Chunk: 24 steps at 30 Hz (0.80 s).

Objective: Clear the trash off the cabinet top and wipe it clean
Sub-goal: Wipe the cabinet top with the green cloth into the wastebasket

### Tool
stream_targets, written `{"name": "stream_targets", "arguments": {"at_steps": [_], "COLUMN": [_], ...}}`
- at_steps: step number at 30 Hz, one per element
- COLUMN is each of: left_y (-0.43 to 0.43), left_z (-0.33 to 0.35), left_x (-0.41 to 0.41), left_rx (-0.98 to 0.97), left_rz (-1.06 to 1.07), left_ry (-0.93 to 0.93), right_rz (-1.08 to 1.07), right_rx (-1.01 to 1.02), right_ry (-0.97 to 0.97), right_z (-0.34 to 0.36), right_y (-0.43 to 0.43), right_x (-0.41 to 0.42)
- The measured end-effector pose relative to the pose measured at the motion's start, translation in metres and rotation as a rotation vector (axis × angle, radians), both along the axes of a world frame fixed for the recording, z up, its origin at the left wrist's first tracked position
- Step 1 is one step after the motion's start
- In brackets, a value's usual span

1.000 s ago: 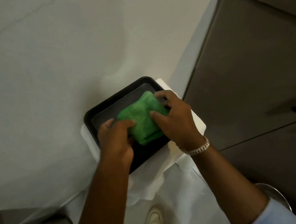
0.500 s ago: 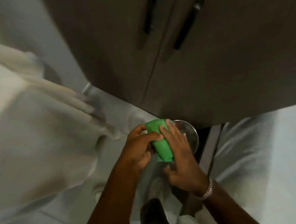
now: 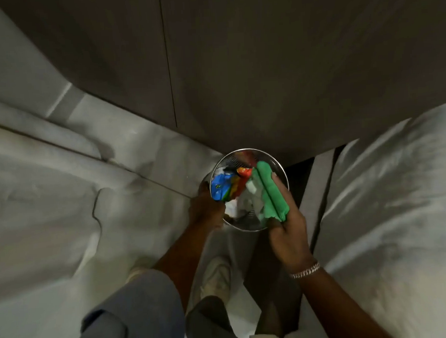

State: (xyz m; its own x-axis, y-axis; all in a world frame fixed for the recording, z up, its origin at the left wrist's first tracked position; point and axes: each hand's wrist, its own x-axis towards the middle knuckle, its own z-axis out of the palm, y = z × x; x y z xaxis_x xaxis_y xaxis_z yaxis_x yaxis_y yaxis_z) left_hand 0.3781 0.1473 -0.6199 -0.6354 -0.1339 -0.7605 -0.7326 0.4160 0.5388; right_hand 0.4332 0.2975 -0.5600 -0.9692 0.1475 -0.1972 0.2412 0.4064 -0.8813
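Note:
A round metal mesh trash bin [image 3: 278, 166] stands on the floor at the foot of a dark cabinet front [image 3: 263, 63]. Inside it lie colourful wrappers [image 3: 225, 186], blue, red and yellow, and white crumpled paper [image 3: 247, 206]. My right hand [image 3: 289, 227] is shut on a folded green cloth [image 3: 271, 192] held over the bin's right side. My left hand [image 3: 206, 208] is at the bin's left rim, its fingers partly hidden behind the rim and the wrappers. The cabinet top is out of view.
White marble-like floor and a raised ledge [image 3: 62, 177] spread to the left. A pale surface [image 3: 400, 211] fills the right side. My legs and a light shoe [image 3: 217, 277] are below the bin. A dark gap [image 3: 300, 185] runs beside the bin.
The view swung from the black tray on the cabinet down to the floor bin. Both hands carried the green cloth there; now only the right hand holds it and the left is at the rim.

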Motion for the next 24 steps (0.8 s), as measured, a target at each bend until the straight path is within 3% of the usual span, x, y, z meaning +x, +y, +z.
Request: {"name": "stream_targets", "arguments": {"at_steps": [4, 8, 10, 13, 15, 17, 20, 24], "left_y": [-0.029, -0.069, -0.082, -0.096, -0.098, -0.095, -0.092, -0.089], "left_z": [0.086, 0.227, 0.291, 0.375, 0.413, 0.44, 0.462, 0.474], "left_x": [0.009, 0.009, 0.013, 0.012, 0.004, -0.004, -0.016, -0.032], "left_rx": [0.019, 0.163, 0.186, 0.158, 0.161, 0.183, 0.185, 0.242], "left_rz": [-0.022, 0.142, 0.191, 0.226, 0.198, 0.171, 0.124, 0.1], "left_ry": [0.056, 0.122, 0.132, 0.204, 0.241, 0.255, 0.293, 0.282], "right_rz": [0.011, 0.043, 0.064, 0.134, 0.1, 0.036, -0.036, 0.214], "right_rx": [-0.161, -0.441, -0.456, -0.008, 0.346, 0.501, 0.431, 0.634], "right_ry": [-0.019, 0.079, 0.165, 0.543, 0.683, 0.574, 0.279, 0.208], "right_z": [0.087, 0.247, 0.335, 0.462, 0.523, 0.549, 0.538, 0.519], "right_y": [-0.024, -0.056, -0.055, -0.024, 0.012, 0.043, 0.058, 0.035], "right_x": [0.019, 0.007, -0.013, -0.057, -0.099, -0.137, -0.178, -0.237]}}
